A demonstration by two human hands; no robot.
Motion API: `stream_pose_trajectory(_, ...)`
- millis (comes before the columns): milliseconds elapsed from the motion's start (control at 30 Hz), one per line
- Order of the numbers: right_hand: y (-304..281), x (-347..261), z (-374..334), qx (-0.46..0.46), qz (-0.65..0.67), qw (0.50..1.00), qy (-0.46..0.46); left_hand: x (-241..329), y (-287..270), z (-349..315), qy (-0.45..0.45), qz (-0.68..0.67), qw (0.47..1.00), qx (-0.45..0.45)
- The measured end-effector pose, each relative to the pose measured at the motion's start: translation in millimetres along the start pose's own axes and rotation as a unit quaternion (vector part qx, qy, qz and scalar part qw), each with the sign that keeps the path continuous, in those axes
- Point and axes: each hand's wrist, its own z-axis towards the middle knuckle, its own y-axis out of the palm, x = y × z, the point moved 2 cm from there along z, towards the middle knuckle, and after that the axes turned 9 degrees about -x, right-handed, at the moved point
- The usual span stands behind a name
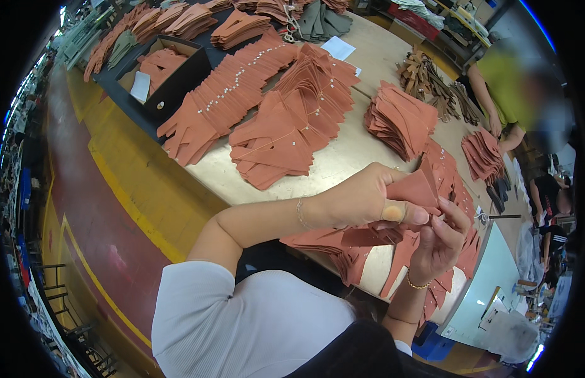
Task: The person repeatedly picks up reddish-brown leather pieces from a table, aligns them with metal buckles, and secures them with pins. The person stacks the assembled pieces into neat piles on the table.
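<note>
Both hands are up over the table's near right part, with a terracotta-coloured flat cut piece [416, 189] between them. My left hand [358, 194] grips the piece, its thumb wrapped in a tan bandage and lying along the near edge. Fingers of my right hand [440, 242] pinch the same piece from the right. Whether it is leather or cloth I cannot tell. Below my hands spread more pieces of that colour [352, 261], partly hidden by my wrists. Fanned rows of pieces [232, 88] with small white tags lie beyond my left forearm, beside a thick heap [273, 142].
A black box [179, 79] holding similar pieces stands at the far left. Further stacks [402, 120] and brown strips [431, 82] lie to the right, where a co-worker in yellow-green [503, 82] reaches to a small pile [483, 155]. A pale glass-like panel [484, 271] adjoins the table [210, 176].
</note>
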Motion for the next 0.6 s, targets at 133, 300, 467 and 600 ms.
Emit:
stream_pose_trajectory(133, -6.4, 0.2, 3.5, -0.042, 0.002, 0.998, 0.051, 1.2, 1.7, 1.8, -0.009, 0.04, 0.999, 0.006)
stream_pose_trajectory(300, -6.1, 3.5, 2.7, 0.025, 0.232, 0.959, 0.159, 9.2, 6.3, 4.7, 0.02, 0.358, 0.932, -0.045)
stream_pose_trajectory(467, -8.0, 4.9, 8.0, 0.031, -0.01, 0.993, 0.117, 2.6, 4.5, 5.9, -0.003, 0.228, 0.973, -0.033)
stream_pose_trajectory(600, -24.1, 1.1, 22.3, 0.11, 0.032, 0.992, 0.054, 0.8, -8.5, 9.4, 0.151, 0.462, 0.87, 0.087)
